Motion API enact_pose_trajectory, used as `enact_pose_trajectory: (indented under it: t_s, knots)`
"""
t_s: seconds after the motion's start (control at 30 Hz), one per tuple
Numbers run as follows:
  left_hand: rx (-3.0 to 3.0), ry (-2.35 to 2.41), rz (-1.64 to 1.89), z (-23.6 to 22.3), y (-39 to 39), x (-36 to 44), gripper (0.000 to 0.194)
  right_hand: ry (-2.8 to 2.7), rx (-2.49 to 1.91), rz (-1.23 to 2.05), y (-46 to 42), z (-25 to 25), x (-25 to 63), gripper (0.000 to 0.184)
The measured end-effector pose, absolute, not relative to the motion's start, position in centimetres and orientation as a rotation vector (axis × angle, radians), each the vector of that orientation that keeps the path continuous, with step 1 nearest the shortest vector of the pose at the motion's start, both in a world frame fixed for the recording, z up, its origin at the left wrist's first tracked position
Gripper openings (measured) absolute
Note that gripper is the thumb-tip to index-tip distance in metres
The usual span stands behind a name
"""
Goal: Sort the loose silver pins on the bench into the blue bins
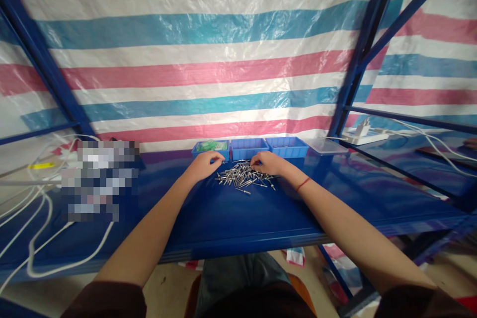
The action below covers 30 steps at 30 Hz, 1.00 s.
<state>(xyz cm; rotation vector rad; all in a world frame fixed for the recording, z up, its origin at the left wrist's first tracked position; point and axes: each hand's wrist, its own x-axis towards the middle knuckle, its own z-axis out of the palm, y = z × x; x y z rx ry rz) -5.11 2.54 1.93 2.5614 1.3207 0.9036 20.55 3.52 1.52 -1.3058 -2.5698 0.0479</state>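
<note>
A loose pile of silvery blind rivets [242, 175] lies on the blue tabletop [238, 213] between my hands. My left hand [206, 165] is at the left side of the pile, thumb and forefinger pinched, with a thin rivet [224, 162] showing at the tips. At the pile's upper right edge, my right hand [267, 163] has its fingers curled together and touching the rivets; what lies in them is hidden. Behind the hands stand three blue bins in a row. Green pieces fill the left bin [194, 151]; the middle bin [249, 148] and right bin [286, 147] show little inside.
A clear plastic lid [328, 146] lies right of the bins, near a white power strip [365, 135]. White cables [48, 218] and a blurred-out object [100, 179] occupy the left. Blue metal posts [367, 44] and a striped sheet [208, 74] bound the back.
</note>
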Motion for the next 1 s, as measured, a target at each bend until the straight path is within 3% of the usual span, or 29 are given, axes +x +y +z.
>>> enact_pose_trajectory:
  t_s: [0.37, 0.77, 1.0]
  knots:
    - [2.455, 1.254, 0.96, 0.5, 2.3, -3.3, 0.038, -2.317, -1.253, 0.121, 2.6, 2.8, 20.8, 0.014]
    - [1.917, 0.945, 1.381, 0.0, 0.7, 0.2, 0.025, -1.983, -0.963, 0.907, 0.7, 2.8, 17.8, 0.039]
    - [1.882, 0.926, 1.463, 0.8, 0.2, 0.4, 0.024, -1.971, -0.908, 1.064, 0.0, 3.0, 17.3, 0.035]
